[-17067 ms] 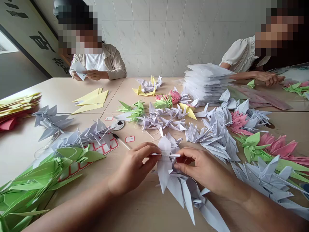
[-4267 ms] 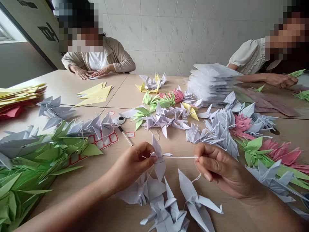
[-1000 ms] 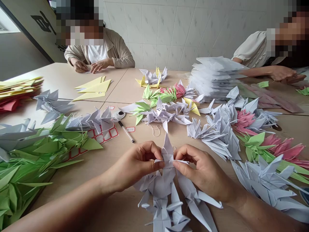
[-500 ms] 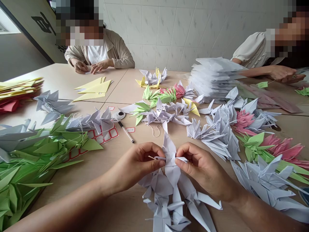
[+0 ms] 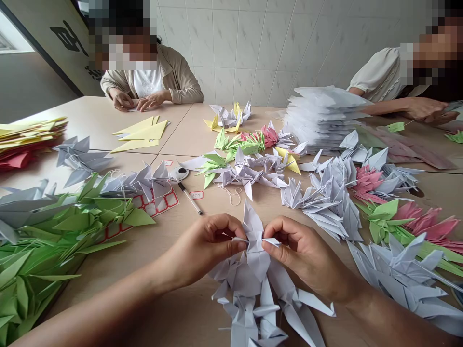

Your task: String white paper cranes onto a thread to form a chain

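Head view: my left hand (image 5: 220, 241) was pinched, thumb to forefinger, on one thin folded tip of a white paper crane (image 5: 255, 248); my right hand (image 5: 294, 246) pinched the opposite tip the same way, other fingers curled in. Crane was between both hands, straight in front of me, one broad point aimed away, one toward me. More white cranes (image 5: 244, 311) lay bunched just below it on the bench (image 5: 184, 308); couldn't tell if it touched them. Past my hands: a pen (image 5: 190, 198) beside a round white disc (image 5: 179, 173) with a dark centre. Left side had a big green pile (image 5: 61, 236), plus yellow sheets (image 5: 146, 132) farther off. Right side had pink folded pieces (image 5: 421, 221) near green ones, and a stack of translucent sheets (image 5: 314, 118) farther back. Two co-workers sat across, one on the left (image 5: 181, 72), one on the right (image 5: 376, 77).
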The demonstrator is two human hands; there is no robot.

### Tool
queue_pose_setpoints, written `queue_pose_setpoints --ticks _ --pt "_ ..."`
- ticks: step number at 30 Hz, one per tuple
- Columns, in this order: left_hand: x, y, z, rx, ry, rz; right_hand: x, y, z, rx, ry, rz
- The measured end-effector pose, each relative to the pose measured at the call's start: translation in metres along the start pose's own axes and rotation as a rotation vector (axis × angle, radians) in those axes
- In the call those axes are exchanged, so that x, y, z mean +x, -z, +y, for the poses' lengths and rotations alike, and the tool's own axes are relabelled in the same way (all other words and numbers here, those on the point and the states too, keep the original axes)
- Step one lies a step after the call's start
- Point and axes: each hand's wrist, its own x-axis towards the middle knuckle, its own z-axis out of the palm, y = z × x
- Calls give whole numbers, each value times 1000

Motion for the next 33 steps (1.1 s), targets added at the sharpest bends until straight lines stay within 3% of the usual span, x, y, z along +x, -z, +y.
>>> queue_pose_setpoints --ticks 3,6,11,18,29,33 --pt "-3 2 -1 -94 4 6 -1 2 -1 -49 2 17" --pt "-4 3 -1 -52 -44 61 -2 4 -1 -55 -3 8" --pt "-1 2 -2 -65 -45 -5 -2 2 -1 -31 4 -17" --pt "3 7 0 6 -40 107 0 4 1 -61 -7 22" --pt "-1 7 8 192 107 -56 -3 2 5 -16 49 19" --pt "-2 9 5 143 162 -210 -3 -1 7 -12 79 -46"
